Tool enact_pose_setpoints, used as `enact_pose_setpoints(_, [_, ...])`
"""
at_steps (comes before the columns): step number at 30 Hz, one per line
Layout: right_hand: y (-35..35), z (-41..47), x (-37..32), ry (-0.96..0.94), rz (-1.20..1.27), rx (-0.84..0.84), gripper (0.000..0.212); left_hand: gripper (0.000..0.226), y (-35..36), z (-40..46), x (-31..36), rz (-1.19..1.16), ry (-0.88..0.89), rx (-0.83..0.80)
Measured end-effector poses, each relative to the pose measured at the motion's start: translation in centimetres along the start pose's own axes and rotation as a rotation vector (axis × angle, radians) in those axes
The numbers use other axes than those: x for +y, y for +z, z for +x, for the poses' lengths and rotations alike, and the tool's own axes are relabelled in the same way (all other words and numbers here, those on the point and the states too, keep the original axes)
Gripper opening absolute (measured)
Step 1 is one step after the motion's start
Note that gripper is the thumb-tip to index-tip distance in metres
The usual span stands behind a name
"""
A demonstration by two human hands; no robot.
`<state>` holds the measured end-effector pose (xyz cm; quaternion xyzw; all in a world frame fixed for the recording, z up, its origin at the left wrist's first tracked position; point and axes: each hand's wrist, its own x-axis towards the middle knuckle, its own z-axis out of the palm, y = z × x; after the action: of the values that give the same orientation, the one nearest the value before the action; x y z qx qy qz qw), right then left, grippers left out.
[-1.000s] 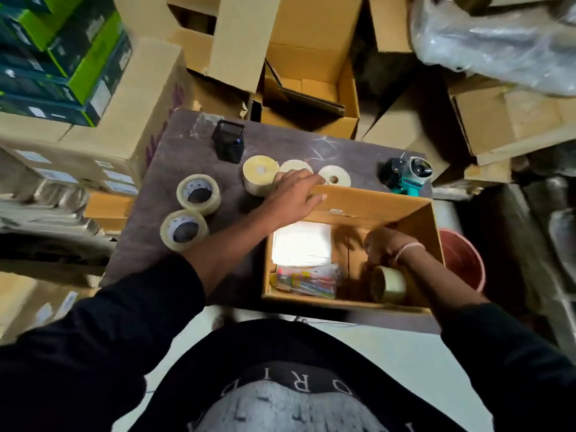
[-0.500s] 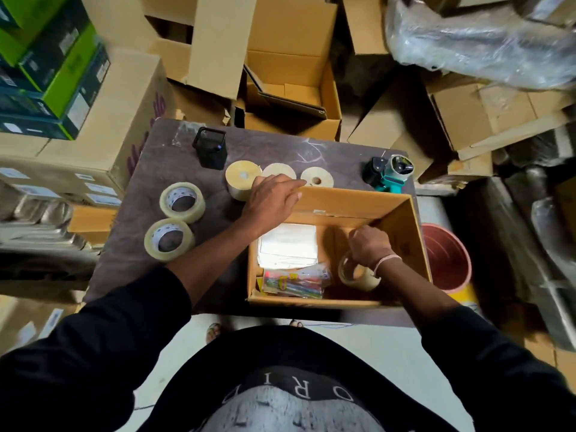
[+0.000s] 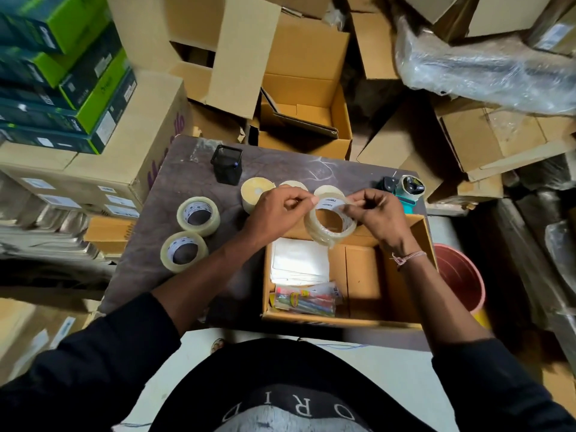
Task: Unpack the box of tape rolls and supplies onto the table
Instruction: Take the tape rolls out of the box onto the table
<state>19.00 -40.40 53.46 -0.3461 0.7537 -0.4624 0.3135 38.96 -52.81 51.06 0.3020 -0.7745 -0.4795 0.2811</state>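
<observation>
1. Already out, at nine o'clock on the table [image 3: 149,219]: two clear tape rolls, far tape roll [image 3: 198,216] and near tape roll [image 3: 184,251], just beside each other, lying flat.
2. At eleven o'clock: black mesh pen cup [image 3: 226,163], upright.
3. Toward twelve: three paper rolls in a row, yellow roll [image 3: 254,190] clearest, the other two partly hidden behind the hands.
4. Left hand [image 3: 274,210]: fingers curled, pinching the top edge of the clear tape roll [image 3: 329,222].
5. That roll: lifted, tilted, above the far rim of the box [image 3: 417,244]; not yet set down.
6. Right hand [image 3: 374,213]: pinching the same roll at its label.
7. Still inside the box, left half: white paper stack [image 3: 299,260] and pen packet [image 3: 307,299]; right half bare.
8. At one o'clock: teal tape dispenser [image 3: 403,190], out on the table.
9. Judged well past halfway: held roll plus two items left.
</observation>
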Motion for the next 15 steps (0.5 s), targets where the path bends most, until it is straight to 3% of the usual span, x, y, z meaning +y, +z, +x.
enact_pose_setpoints(7, [4.7, 0.9, -3.3, -0.124, -0.017, 0.070, 0.016, 0.024, -3.7, 0.6, 0.5, 0.131, -0.109, 0.125])
enact_pose_setpoints(15, [10.2, 2.4, -5.6, -0.147, 0.024, -0.139, 0.021, 0.008, -11.5, 0.2, -3.9, 0.195, -0.239, 0.299])
